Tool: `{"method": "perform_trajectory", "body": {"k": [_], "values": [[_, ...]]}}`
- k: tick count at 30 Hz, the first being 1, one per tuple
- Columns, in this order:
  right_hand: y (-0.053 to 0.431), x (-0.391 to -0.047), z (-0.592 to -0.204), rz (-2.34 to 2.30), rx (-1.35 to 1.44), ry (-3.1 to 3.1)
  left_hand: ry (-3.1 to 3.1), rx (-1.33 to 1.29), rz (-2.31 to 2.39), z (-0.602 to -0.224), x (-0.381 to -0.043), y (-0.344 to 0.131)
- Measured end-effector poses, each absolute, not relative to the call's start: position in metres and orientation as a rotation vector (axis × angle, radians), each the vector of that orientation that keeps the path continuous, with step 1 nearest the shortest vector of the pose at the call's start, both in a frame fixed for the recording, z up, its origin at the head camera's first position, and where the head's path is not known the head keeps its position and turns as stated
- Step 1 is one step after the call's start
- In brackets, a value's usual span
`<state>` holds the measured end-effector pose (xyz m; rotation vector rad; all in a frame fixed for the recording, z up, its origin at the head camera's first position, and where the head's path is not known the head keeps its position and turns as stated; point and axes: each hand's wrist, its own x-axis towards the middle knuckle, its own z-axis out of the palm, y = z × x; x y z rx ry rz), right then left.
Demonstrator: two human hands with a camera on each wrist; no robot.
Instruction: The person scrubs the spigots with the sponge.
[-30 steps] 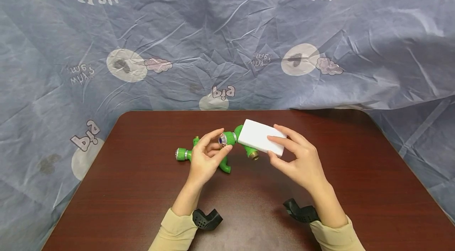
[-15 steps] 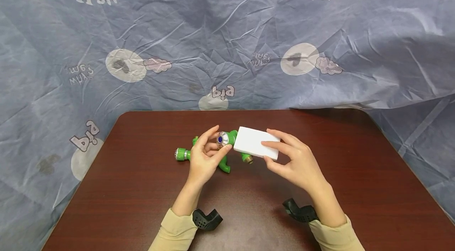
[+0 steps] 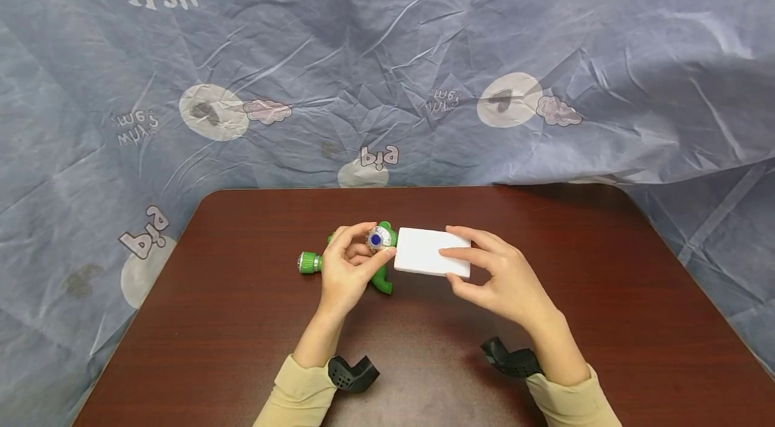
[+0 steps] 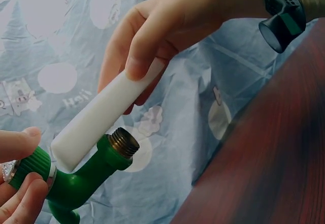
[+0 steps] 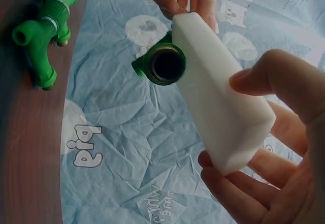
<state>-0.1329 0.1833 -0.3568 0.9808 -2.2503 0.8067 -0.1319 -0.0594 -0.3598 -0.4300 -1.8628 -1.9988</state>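
My left hand (image 3: pixel 346 276) pinches the ribbed knob of a green tap (image 4: pixel 78 186), thumb on one side and fingers on the other. The knob's silver cap with a blue centre faces up in the head view. In the left wrist view the tap's brass threaded end (image 4: pixel 125 141) points away from the hand. A white sponge block (image 3: pixel 428 251) lies along the tap's body and hides most of it from the head camera. My right hand (image 3: pixel 511 276) grips the sponge at its far end, its thumb on one long edge (image 5: pixel 236 82) and fingers around the other side.
A second green tap (image 5: pixel 43 28) lies on the dark red-brown table (image 3: pixel 242 333), partly behind my left hand in the head view. A blue-grey printed cloth (image 3: pixel 339 64) hangs behind the table. Each wrist wears a black camera mount (image 3: pixel 352 373).
The held tap has turned so its knob cap faces the head camera, and its threaded end has gone behind the sponge. The sponge has moved left and down and tilts less.
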Motion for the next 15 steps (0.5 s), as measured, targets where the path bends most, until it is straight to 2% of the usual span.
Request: {"method": "perform_trajectory", "body": {"k": [15], "values": [[0.1807, -0.1337, -0.3573, 0.827, 1.018, -2.201, -1.824, -0.416, -2.060, -0.3621, -0.1312, -0.0601]]}}
